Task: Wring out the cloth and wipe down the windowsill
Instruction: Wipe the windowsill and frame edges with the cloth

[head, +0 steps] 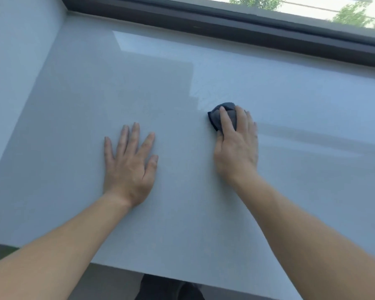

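Observation:
A wide, pale grey windowsill (74, 126) fills most of the head view. A small dark grey cloth (232, 114), bunched up, lies on the sill right of centre. My right hand (236, 146) presses down on the cloth, fingers over its top, so most of it is hidden under the palm. My left hand (128, 161) rests flat on the sill to the left, fingers spread, holding nothing. A faint damp streak runs to the right of the cloth.
The dark window frame (225, 24) runs along the sill's far edge, with glass and green trees beyond. A white side wall (13, 61) bounds the sill on the left. The sill's front edge (182, 276) is near my body, with dark floor below.

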Tool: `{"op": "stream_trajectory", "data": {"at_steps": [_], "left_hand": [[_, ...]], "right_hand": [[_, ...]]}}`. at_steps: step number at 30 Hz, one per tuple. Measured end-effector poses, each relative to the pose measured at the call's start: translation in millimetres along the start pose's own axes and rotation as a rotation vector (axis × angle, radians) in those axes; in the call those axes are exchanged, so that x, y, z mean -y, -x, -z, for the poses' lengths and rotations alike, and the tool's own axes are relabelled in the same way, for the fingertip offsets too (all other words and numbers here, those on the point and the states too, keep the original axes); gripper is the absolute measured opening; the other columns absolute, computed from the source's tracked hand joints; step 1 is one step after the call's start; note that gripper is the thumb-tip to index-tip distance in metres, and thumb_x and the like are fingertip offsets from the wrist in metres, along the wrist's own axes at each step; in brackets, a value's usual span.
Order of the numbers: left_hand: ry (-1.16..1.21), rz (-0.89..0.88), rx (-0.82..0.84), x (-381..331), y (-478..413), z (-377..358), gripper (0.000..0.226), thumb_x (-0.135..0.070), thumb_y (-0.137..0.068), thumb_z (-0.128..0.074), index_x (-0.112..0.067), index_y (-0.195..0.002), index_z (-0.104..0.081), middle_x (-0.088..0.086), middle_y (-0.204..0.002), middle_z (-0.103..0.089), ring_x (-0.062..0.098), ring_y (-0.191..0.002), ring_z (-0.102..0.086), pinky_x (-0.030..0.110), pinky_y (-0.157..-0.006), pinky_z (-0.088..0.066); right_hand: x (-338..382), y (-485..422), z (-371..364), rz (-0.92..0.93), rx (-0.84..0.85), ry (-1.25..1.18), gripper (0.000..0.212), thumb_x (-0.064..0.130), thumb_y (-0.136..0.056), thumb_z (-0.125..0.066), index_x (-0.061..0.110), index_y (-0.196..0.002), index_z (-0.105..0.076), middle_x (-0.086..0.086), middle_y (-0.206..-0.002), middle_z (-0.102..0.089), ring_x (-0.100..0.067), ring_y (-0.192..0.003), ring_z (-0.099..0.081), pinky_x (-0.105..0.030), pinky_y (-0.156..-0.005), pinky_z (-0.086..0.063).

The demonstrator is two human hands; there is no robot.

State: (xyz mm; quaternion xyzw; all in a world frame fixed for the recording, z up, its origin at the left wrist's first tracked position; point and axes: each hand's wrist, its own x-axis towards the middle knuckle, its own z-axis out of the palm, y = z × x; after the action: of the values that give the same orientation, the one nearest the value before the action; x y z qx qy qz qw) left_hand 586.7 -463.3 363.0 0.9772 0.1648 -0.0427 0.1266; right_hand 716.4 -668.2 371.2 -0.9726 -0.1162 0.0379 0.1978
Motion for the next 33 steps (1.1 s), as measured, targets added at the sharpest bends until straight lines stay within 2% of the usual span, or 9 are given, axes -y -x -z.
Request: {"op": "stream_trajectory", "data": {"at_steps": [4, 7, 9, 14, 21, 23, 26, 28, 33], "left_hand": [[-0.01, 0.003, 0.0, 0, -1, 1, 0.064, -0.049, -0.094, -0.019, -0.029, -0.154, -0.027, 0.002, -0.167, -0.006, 0.019, -0.153, 0.002, 0.056, -0.12, 0.006], [-0.009, -0.001, 0.008, -1, -1, 0, 0.063, -0.048, -0.095, -0.018, -0.029, -0.155, -0.025, 0.002, -0.167, -0.003, 0.018, -0.153, 0.005, 0.055, -0.12, 0.007], [-0.015, 0.004, 0.012, 1, 0, 0, 0.064, -0.049, -0.095, -0.017, -0.03, -0.155, -0.024, 0.001, -0.167, -0.002, 0.017, -0.153, 0.006, 0.055, -0.12, 0.008], [-0.045, 0.009, 0.024, 2, 0, -2, 0.065, -0.051, -0.094, -0.016, -0.031, -0.156, -0.021, 0.001, -0.167, 0.0, 0.017, -0.153, 0.008, 0.055, -0.12, 0.008], [-0.063, -0.009, 0.009, -3, -1, -2, 0.061, -0.05, -0.097, -0.018, -0.032, -0.155, -0.019, 0.001, -0.167, 0.001, 0.019, -0.153, 0.007, 0.058, -0.119, 0.006], [-0.067, -0.012, 0.008, -3, -2, -3, 0.062, -0.05, -0.097, -0.018, -0.031, -0.155, -0.019, 0.002, -0.167, 0.0, 0.02, -0.153, 0.007, 0.059, -0.119, 0.006], [-0.065, -0.016, 0.015, -3, -3, -2, 0.063, -0.051, -0.095, -0.018, -0.031, -0.155, -0.02, 0.003, -0.167, 0.0, 0.021, -0.153, 0.007, 0.059, -0.119, 0.007], [-0.059, -0.023, 0.012, -2, -3, -1, 0.063, -0.051, -0.096, -0.019, -0.031, -0.155, -0.02, 0.003, -0.167, 0.0, 0.021, -0.153, 0.008, 0.059, -0.119, 0.008], [-0.05, -0.033, -0.002, -1, -4, 0, 0.065, -0.052, -0.094, -0.017, -0.03, -0.155, -0.021, 0.004, -0.167, -0.002, 0.022, -0.153, 0.006, 0.059, -0.119, 0.007]], "right_hand": [[28, 103, -15, 0.379, 0.111, 0.031, 0.062, 0.016, -0.085, -0.047, 0.025, -0.147, -0.044, -0.011, -0.157, -0.033, -0.039, -0.147, -0.025, -0.054, -0.121, -0.018], [18, 128, -12, 0.523, 0.195, 0.044, 0.06, 0.018, -0.087, -0.043, 0.028, -0.147, -0.043, -0.008, -0.157, -0.034, -0.038, -0.147, -0.026, -0.054, -0.121, -0.018], [8, 108, -10, 0.443, 0.138, 0.068, 0.061, 0.016, -0.086, -0.047, 0.027, -0.146, -0.044, -0.009, -0.156, -0.036, -0.038, -0.147, -0.027, -0.054, -0.122, -0.016], [4, 55, -8, -0.007, -0.029, -0.015, 0.058, 0.015, -0.094, -0.05, 0.025, -0.15, -0.04, -0.007, -0.16, -0.026, -0.035, -0.149, -0.018, -0.051, -0.123, -0.009], [8, 146, -6, 0.474, 0.156, 0.07, 0.06, 0.014, -0.087, -0.048, 0.025, -0.146, -0.047, -0.009, -0.155, -0.037, -0.037, -0.146, -0.028, -0.053, -0.121, -0.018], [-2, 135, -1, 0.406, 0.119, 0.099, 0.059, 0.016, -0.088, -0.043, 0.026, -0.146, -0.047, -0.008, -0.155, -0.036, -0.036, -0.146, -0.028, -0.053, -0.122, -0.016], [0, 123, -2, 0.026, -0.042, 0.038, 0.057, 0.014, -0.091, -0.048, 0.024, -0.147, -0.045, -0.009, -0.157, -0.033, -0.036, -0.147, -0.026, -0.053, -0.123, -0.008], [19, 140, -10, -0.068, -0.11, -0.005, 0.059, 0.01, -0.088, -0.055, 0.021, -0.146, -0.047, -0.011, -0.156, -0.034, -0.037, -0.146, -0.026, -0.055, -0.122, -0.012], [64, 231, -29, 0.391, 0.103, 0.039, 0.063, 0.014, -0.082, -0.052, 0.024, -0.144, -0.05, -0.011, -0.155, -0.038, -0.04, -0.146, -0.029, -0.056, -0.119, -0.022]]}}
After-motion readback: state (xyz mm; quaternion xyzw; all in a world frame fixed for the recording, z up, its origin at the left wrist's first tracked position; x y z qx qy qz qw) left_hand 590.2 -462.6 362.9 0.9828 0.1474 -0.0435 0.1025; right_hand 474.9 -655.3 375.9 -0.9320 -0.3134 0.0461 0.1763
